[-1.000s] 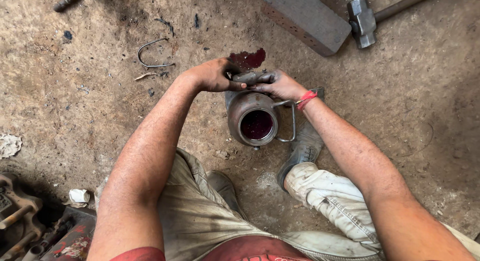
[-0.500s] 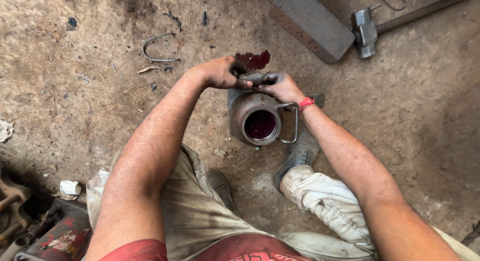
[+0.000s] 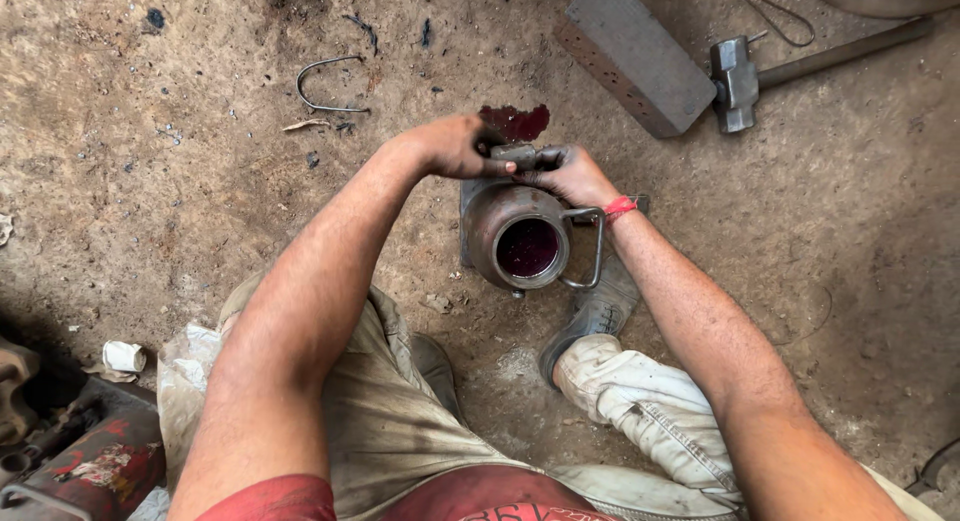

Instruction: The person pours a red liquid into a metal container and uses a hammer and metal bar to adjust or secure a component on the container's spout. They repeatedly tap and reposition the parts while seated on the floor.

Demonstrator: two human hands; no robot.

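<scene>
Both your hands were clamped on one small dark metal part [image 3: 528,157] at the far rim of the metal cylinder [image 3: 515,236]. Your left hand [image 3: 455,146] came in from the left, fingers curled shut around that end of the part. Your right hand [image 3: 570,173] closed over the other end, knuckles up, a red band [image 3: 620,207] on the wrist. Fingertips of the two hands nearly met over the part; exactly how the fingers wrapped underneath couldn't be told.

Cylinder stood upright on the dirt floor [image 3: 180,201], open mouth toward you, dark red liquid [image 3: 527,247] pooled inside. A wire handle loop [image 3: 588,249] stuck out on its right side. It sat on a flat grey base, just in front of your boot [image 3: 590,316], between your knees. A dark red spill [image 3: 514,121] lay on the ground just beyond your hands.

Further off, upper right: a grey block [image 3: 632,53] with a sledgehammer [image 3: 738,71] just beside it, the handle running to the right. Upper left, well apart from your hands: a bent wire hook [image 3: 325,83]. Lower left corner: rusty red metal scrap [image 3: 95,461] and a small white crumpled bit [image 3: 124,356]. You wore dirty khaki trousers [image 3: 390,421], the right leg paler and stained.
</scene>
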